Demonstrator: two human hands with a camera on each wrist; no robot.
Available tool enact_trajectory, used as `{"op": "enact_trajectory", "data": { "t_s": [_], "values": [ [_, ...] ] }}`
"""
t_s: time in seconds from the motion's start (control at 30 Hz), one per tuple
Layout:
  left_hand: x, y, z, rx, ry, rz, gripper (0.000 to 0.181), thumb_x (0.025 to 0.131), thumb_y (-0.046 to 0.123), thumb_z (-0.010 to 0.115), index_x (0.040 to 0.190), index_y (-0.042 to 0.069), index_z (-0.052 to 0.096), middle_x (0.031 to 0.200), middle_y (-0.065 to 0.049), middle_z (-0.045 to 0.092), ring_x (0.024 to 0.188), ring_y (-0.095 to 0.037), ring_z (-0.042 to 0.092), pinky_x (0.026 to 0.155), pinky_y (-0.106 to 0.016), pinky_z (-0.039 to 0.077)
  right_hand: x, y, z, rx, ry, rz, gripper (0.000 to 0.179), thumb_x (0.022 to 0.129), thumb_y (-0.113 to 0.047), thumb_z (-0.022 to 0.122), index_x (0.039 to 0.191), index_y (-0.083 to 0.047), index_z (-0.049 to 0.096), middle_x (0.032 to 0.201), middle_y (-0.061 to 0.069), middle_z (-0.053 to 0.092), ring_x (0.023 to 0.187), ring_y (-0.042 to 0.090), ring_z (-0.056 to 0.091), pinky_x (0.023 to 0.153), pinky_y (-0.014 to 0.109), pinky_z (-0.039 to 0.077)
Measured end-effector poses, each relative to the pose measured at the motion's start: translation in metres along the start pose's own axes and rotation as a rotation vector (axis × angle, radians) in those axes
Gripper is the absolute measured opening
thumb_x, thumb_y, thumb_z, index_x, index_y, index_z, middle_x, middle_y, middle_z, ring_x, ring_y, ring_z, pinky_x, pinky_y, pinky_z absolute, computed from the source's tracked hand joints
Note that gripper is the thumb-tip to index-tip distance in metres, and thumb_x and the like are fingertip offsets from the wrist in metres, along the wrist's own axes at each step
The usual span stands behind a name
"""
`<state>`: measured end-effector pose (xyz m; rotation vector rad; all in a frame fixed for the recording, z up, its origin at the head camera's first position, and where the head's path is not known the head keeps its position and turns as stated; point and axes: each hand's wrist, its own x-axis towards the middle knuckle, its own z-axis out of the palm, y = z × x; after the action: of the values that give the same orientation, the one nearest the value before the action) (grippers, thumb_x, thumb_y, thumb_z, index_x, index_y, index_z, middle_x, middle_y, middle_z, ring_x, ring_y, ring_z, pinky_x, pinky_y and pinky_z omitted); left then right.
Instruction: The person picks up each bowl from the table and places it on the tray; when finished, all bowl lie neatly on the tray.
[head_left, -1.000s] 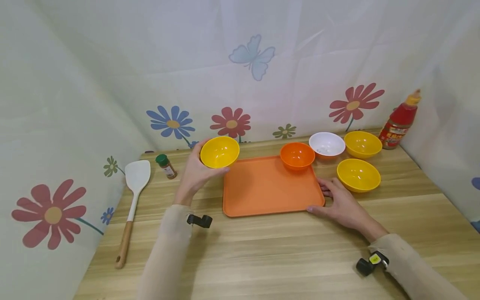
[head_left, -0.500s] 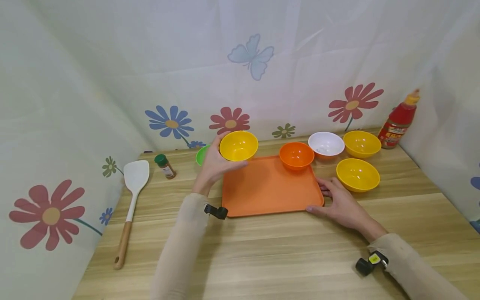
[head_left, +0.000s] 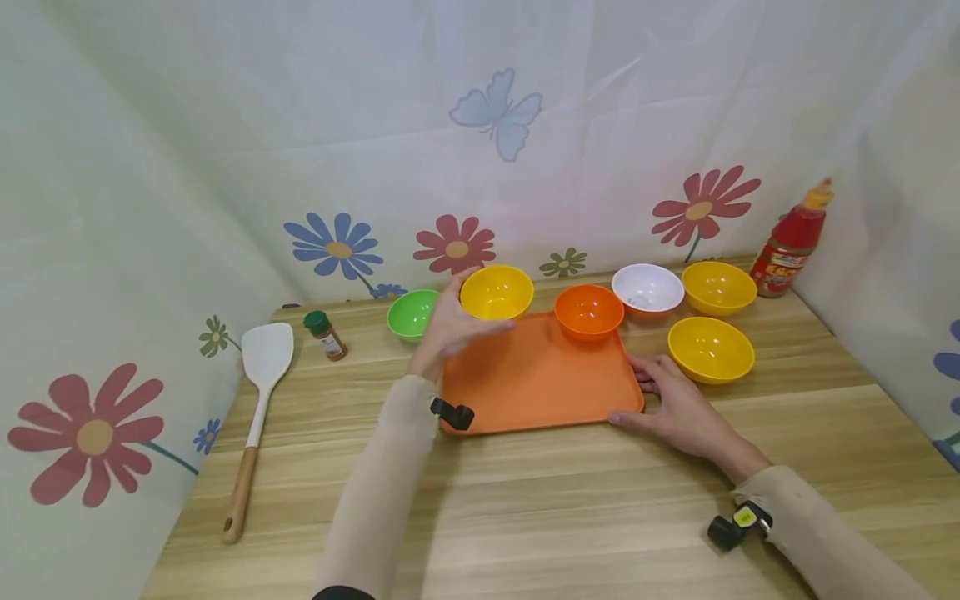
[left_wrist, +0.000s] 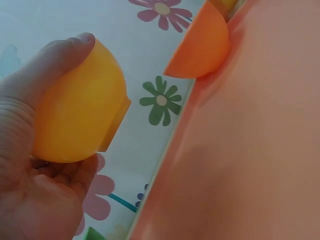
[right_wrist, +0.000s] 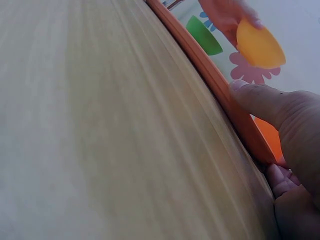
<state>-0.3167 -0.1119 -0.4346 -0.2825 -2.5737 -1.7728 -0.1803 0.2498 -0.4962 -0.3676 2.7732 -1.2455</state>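
Observation:
My left hand (head_left: 448,332) holds a yellow bowl (head_left: 497,293) by its side, over the back left part of an orange tray (head_left: 540,383). The left wrist view has the thumb on one side of this bowl (left_wrist: 82,107) and the fingers beneath, with a gap between bowl and tray. At the tray's front right corner, my right hand (head_left: 681,414) grips it, thumb on the front rim and fingers at the right side. An orange bowl (head_left: 588,314) sits at the tray's back right corner.
Right of the tray stand a white bowl (head_left: 647,289) and two yellow bowls, one behind (head_left: 718,288) and one nearer (head_left: 711,350). A red sauce bottle (head_left: 787,248) stands behind them. Leftward are a green bowl (head_left: 411,315), a spice jar (head_left: 326,337) and a white spatula (head_left: 258,400).
My left hand has carried the yellow bowl rightward, from the tray's left edge to over its back left part, uncovering the green bowl. The right hand stays at the tray corner.

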Motion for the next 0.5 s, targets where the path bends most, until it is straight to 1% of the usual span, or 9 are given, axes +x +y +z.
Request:
{"op": "enact_trajectory", "data": {
  "t_s": [0.07, 0.27, 0.33, 0.5],
  "values": [
    [0.002, -0.003, 0.003, -0.002, -0.004, -0.012, 0.119, 0.071, 0.038, 0.108, 0.169, 0.02, 0.043, 0.157, -0.003, 0.057, 0.135, -0.03, 0.059, 0.119, -0.052, 0.054, 0.0, 0.0, 0.0, -0.001, -0.001, 0.001, 0.11, 0.09, -0.057, 0.091, 0.17, -0.002, 0.04, 0.144, 0.015, 0.05, 0.137, 0.039, 0.063, 0.119, 0.059, 0.053],
    [0.006, -0.01, 0.013, -0.006, -0.038, -0.006, 0.118, 0.074, 0.037, 0.107, 0.17, 0.021, 0.041, 0.159, -0.003, 0.057, 0.136, -0.03, 0.058, 0.12, -0.053, 0.053, 0.001, 0.001, -0.001, 0.0, 0.002, 0.001, 0.109, 0.09, -0.057, 0.091, 0.17, -0.003, 0.04, 0.144, 0.015, 0.05, 0.136, 0.039, 0.063, 0.119, 0.059, 0.053],
    [0.008, -0.012, 0.016, 0.005, -0.051, -0.013, 0.119, 0.074, 0.037, 0.107, 0.171, 0.02, 0.039, 0.16, -0.004, 0.056, 0.137, -0.031, 0.058, 0.121, -0.053, 0.052, 0.001, 0.001, -0.001, 0.0, 0.002, 0.0, 0.109, 0.09, -0.056, 0.091, 0.17, -0.003, 0.04, 0.144, 0.015, 0.05, 0.136, 0.039, 0.063, 0.119, 0.059, 0.053],
    [0.01, -0.017, 0.025, 0.075, -0.068, -0.043, 0.12, 0.075, 0.037, 0.106, 0.172, 0.017, 0.037, 0.161, -0.006, 0.055, 0.138, -0.031, 0.057, 0.122, -0.053, 0.052, 0.001, 0.001, -0.001, 0.003, 0.0, 0.001, 0.109, 0.09, -0.056, 0.092, 0.17, -0.003, 0.041, 0.144, 0.015, 0.05, 0.136, 0.039, 0.063, 0.119, 0.06, 0.052]
  ]
}}
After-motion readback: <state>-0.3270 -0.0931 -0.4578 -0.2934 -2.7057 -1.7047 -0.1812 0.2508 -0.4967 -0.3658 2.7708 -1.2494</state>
